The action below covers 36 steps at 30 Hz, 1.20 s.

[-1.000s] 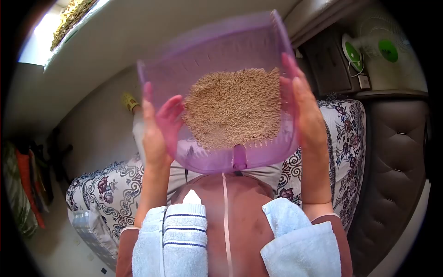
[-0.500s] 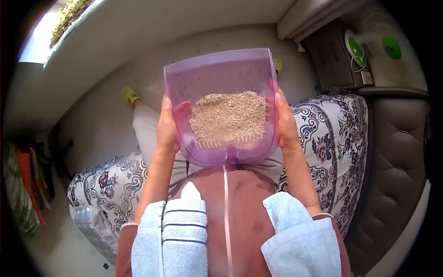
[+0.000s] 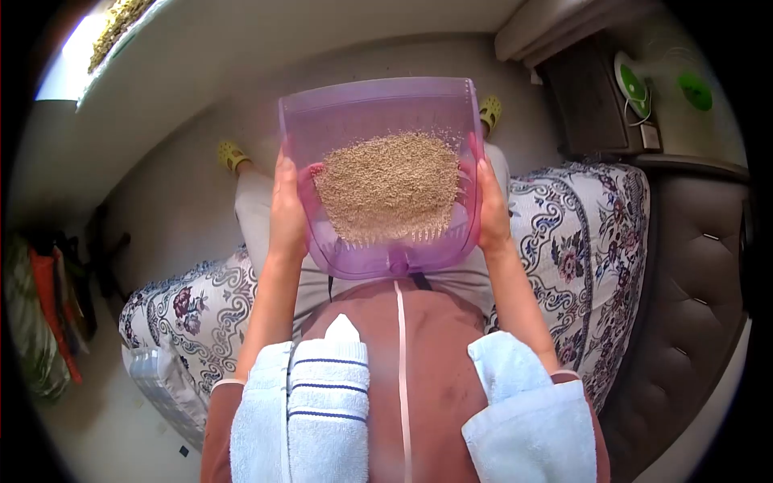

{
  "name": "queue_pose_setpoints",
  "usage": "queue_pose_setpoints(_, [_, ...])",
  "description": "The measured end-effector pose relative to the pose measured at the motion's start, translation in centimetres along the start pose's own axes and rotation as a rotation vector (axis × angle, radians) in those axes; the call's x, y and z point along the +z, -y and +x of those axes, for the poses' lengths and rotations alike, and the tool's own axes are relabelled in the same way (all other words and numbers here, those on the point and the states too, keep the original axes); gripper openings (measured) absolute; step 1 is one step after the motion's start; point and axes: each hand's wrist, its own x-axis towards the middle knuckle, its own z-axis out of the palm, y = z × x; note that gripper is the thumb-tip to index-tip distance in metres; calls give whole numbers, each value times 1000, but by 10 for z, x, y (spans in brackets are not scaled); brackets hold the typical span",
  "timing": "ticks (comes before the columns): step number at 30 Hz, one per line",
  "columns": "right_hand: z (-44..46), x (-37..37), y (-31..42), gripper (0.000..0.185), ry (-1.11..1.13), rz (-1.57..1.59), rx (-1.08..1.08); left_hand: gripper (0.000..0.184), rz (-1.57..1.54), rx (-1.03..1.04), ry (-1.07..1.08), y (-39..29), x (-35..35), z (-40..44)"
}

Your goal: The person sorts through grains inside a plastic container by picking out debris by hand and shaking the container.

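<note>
A see-through purple plastic tray [image 3: 366, 262] with slotted sides is held out in front of my body. Inside it lies a heap of tan, grain-like bits [image 3: 390, 181]; loose specks blur along its far edge. My left hand [image 3: 287, 213] grips the left wall, fingers wrapped underneath and showing pink through the plastic. On the opposite wall my right hand [image 3: 493, 205] grips in the same way. The tray's far side is a broad, raised lip. A round knob [image 3: 398, 259] sits at the near edge.
I sit on a bed with a floral cover [image 3: 555, 217]. A padded brown headboard [image 3: 684, 298] stands right, near a dark nightstand [image 3: 592, 109] and a green-and-white fan [image 3: 634, 84]. Light blue towels [image 3: 330, 402] lie on my chest. Yellow clogs [image 3: 232, 155] are on my feet.
The grain-like bits have shifted toward the tray's far side and spread, with loose specks at the top. The tray has moved slightly up in view; both hands keep their grip.
</note>
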Motion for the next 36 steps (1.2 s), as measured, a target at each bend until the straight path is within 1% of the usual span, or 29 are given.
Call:
queue_pose_setpoints(1, [3, -4, -10, 48, -76, 34, 65, 50, -102, -47, -39, 1, 4, -1])
queue_pose_setpoints(4, [8, 0, -9, 50, -45, 168, 156, 55, 3, -204, -58, 7, -6, 7])
queue_pose_setpoints(5, [9, 3, -4, 50, -72, 81, 112, 54, 4, -196, -54, 10, -12, 11])
queue_pose_setpoints(7, [5, 11, 19, 51, -142, -100, 30, 55, -30, -50, -42, -30, 6, -2])
queue_pose_setpoints(8, [-4, 21, 38, 51, -66, -70, -100, 56, -51, 18, -38, -46, 13, -10])
queue_pose_setpoints(9, [-17, 36, 61, 51, 12, -39, -226, 57, -78, 129, 11, -53, 14, -16])
queue_pose_setpoints(10, [-22, 45, 74, 51, 96, -7, -359, 57, -104, 249, 60, -61, 14, -21])
queue_pose_setpoints(11, [-19, 47, 71, 54, 134, 0, -431, 58, -126, 371, 113, -66, 15, -21])
queue_pose_setpoints(14, [10, 11, 7, 52, 3, -92, -302, 59, -63, 171, 70, -34, 10, 3])
queue_pose_setpoints(15, [5, 16, 2, 50, -35, 83, -231, 59, -11, 154, 105, -31, 9, 2])
queue_pose_setpoints(18, [-7, 5, 3, 48, -10, 4, -138, 57, -101, 89, 72, -11, 8, 1])
queue_pose_setpoints(19, [-7, 10, 11, 47, 44, 60, -118, 55, -126, 44, 52, -7, 4, 1])
queue_pose_setpoints(23, [1, 8, 24, 53, -40, -147, -51, 57, -28, -79, 7, -10, 3, 9])
queue_pose_setpoints(25, [4, 14, 38, 55, -71, -214, -33, 57, -18, -177, -40, -32, 11, 6])
queue_pose_setpoints(28, [-21, 43, 97, 50, 3, -23, -61, 59, -74, -17, -54, -82, 30, -19])
queue_pose_setpoints(31, [-30, 57, 105, 50, 173, 47, -403, 61, -118, 319, 80, -96, 32, -29])
queue_pose_setpoints(32, [-22, 38, 68, 48, 78, 62, -372, 60, -95, 272, 87, -82, 26, -25])
queue_pose_setpoints(33, [-14, 19, 31, 46, -17, 80, -340, 60, -73, 227, 97, -50, 15, -15])
queue_pose_setpoints(34, [-10, 7, 10, 45, -100, 47, -275, 60, -53, 183, 104, -32, 9, -6])
queue_pose_setpoints(36, [-13, 7, 9, 45, -55, 32, -220, 57, -78, 151, 80, -20, 12, -6])
